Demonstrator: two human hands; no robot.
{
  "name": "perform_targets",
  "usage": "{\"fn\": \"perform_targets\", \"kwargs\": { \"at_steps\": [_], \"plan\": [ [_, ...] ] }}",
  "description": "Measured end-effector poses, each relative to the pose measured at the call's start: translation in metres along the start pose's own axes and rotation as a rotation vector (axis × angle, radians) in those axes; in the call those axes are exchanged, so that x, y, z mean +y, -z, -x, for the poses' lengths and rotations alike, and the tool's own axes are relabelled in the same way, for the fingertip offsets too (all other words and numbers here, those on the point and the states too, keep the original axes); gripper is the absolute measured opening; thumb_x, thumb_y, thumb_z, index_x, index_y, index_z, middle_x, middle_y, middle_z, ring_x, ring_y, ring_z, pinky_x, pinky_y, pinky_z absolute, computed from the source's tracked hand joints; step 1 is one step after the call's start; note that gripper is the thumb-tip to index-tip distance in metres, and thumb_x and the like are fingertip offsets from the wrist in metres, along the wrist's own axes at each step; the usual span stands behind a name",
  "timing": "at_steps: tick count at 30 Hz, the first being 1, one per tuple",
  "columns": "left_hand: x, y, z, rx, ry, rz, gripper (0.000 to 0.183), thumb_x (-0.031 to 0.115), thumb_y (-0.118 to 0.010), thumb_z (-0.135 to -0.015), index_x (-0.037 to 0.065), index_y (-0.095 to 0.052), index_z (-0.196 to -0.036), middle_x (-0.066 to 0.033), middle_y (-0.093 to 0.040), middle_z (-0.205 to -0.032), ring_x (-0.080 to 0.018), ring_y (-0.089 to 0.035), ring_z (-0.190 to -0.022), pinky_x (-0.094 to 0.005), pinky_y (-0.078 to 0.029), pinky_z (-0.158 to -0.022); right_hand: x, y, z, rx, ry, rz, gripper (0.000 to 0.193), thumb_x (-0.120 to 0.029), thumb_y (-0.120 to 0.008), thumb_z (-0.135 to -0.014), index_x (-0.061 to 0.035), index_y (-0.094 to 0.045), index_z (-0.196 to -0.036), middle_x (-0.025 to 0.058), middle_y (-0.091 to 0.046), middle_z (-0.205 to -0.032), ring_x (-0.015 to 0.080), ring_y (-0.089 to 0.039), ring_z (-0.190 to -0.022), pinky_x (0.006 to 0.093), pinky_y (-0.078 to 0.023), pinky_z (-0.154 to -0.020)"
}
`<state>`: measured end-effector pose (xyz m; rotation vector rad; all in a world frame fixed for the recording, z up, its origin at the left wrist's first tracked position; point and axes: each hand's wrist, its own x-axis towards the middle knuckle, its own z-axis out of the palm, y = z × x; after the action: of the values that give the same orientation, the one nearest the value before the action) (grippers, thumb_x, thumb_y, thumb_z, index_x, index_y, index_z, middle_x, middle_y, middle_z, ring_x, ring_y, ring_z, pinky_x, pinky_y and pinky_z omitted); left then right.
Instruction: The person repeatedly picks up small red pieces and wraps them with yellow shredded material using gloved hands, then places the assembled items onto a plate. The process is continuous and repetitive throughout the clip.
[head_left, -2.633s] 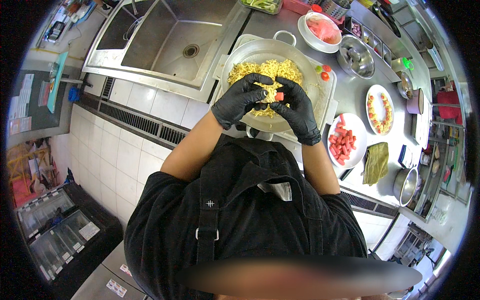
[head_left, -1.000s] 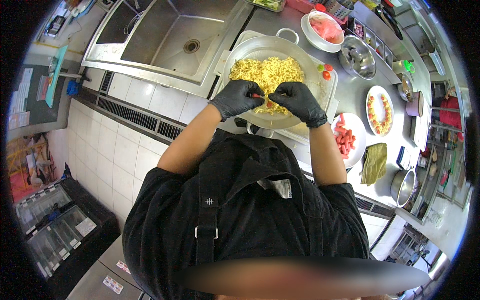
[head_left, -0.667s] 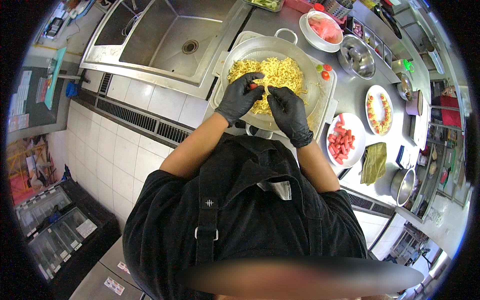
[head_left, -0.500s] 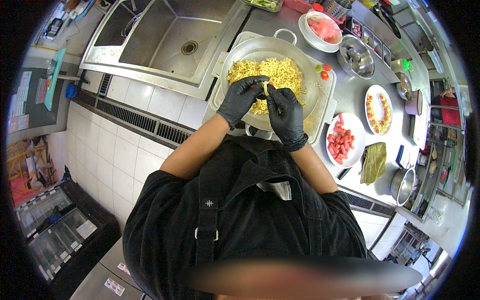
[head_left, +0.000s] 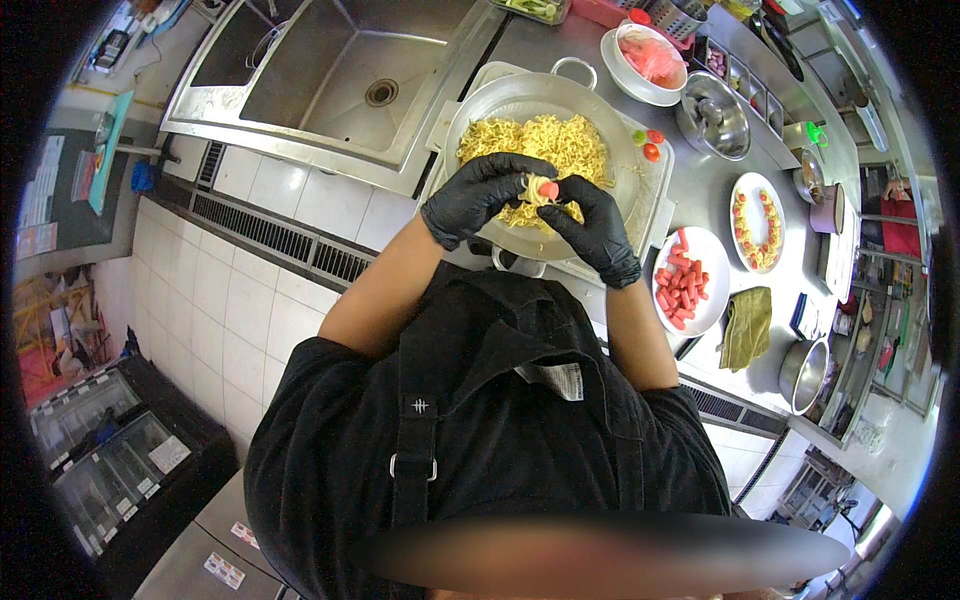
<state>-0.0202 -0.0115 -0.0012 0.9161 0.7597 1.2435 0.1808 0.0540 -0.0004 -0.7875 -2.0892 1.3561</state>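
Observation:
Both of my hands wear black gloves and meet over a large round metal pan (head_left: 625, 190) of yellow noodles (head_left: 560, 140). My left hand (head_left: 480, 195) is closed around a small pink sausage piece (head_left: 547, 189) with noodle strands wound about it. The cut pink end sticks out toward the right. My right hand (head_left: 595, 225) curls in from the other side, thumb and fingertips at the wrapped piece; its exact grip is partly hidden. Right of the pan, a white plate (head_left: 715, 315) holds several sausage pieces. An oval plate (head_left: 752, 262) beyond it carries noodle-wrapped pieces set in a ring.
The pan rests on a light tray (head_left: 652, 215) with small red and green items (head_left: 652, 146) at its right. A steel sink (head_left: 400, 60) adjoins at left. White bowls (head_left: 640, 92), a steel bowl (head_left: 715, 120), a folded green cloth (head_left: 747, 330) and a metal pot (head_left: 803, 375) stand at right.
My hands have shifted slightly and turned, so the sausage end now shows between them with noodles around it. My right hand has rolled outward to the right, its fingers spread wider.

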Motion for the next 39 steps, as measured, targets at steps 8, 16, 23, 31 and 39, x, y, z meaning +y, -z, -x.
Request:
{"fn": "perform_targets", "kwargs": {
  "at_steps": [8, 16, 23, 31, 39],
  "plan": [
    [0.012, 0.013, -0.002, -0.242, 0.247, -0.212, 0.04, 0.026, -0.069, -0.084, 0.003, -0.062, -0.116, -0.0065, -0.066, -0.105, -0.0142, -0.061, -0.089, -0.0285, -0.049, -0.081, 0.012, 0.026, -0.004, -0.357, -0.032, 0.062, 0.034, -0.025, -0.072, -0.079, -0.0011, -0.062, -0.101, 0.0133, -0.064, -0.091, 0.0258, -0.062, -0.083, 0.0347, -0.049, -0.077],
    [-0.002, 0.014, -0.005, -0.203, 0.189, -0.389, 0.025, 0.01, -0.07, -0.08, 0.005, -0.066, -0.104, -0.0058, -0.065, -0.101, -0.0142, -0.057, -0.1, -0.0307, -0.046, -0.088, 0.002, 0.02, -0.011, -0.247, -0.154, 0.062, 0.023, -0.02, -0.067, -0.081, 0.0001, -0.066, -0.091, 0.0143, -0.066, -0.082, 0.0221, -0.063, -0.075, 0.0327, -0.049, -0.071],
    [-0.015, 0.011, -0.004, -0.024, -0.004, -0.748, 0.046, 0.018, -0.076, -0.075, 0.01, -0.055, -0.116, -0.0057, -0.064, -0.098, -0.0183, -0.061, -0.097, -0.0319, -0.048, -0.087, 0.017, 0.011, -0.01, -0.129, -0.26, -0.004, 0.02, -0.017, -0.063, -0.083, -0.0011, -0.068, -0.094, 0.0147, -0.068, -0.083, 0.0223, -0.065, -0.072, 0.0321, -0.05, -0.068],
    [-0.031, 0.003, -0.01, 0.205, -0.158, -1.035, 0.038, 0.02, -0.076, -0.075, 0.011, -0.062, -0.109, -0.013, -0.064, -0.098, -0.025, -0.064, -0.092, -0.0344, -0.05, -0.083, 0.001, -0.023, -0.003, 0.183, -0.164, 0.076, 0.021, -0.011, -0.066, -0.081, -0.0022, -0.067, -0.099, 0.0157, -0.069, -0.092, 0.0263, -0.068, -0.085, 0.0331, -0.052, -0.075],
    [-0.04, -0.004, -0.011, 0.406, -0.016, -0.387, 0.028, 0.01, -0.065, -0.085, 0.004, -0.063, -0.112, -0.0071, -0.066, -0.107, -0.0166, -0.062, -0.096, -0.0294, -0.051, -0.083, 0.012, -0.034, -0.001, 0.265, -0.175, -0.074, 0.022, -0.001, -0.063, -0.086, 0.0045, -0.06, -0.107, 0.0113, -0.066, -0.094, 0.0161, -0.064, -0.084, 0.0275, -0.052, -0.076]
  ]
}}
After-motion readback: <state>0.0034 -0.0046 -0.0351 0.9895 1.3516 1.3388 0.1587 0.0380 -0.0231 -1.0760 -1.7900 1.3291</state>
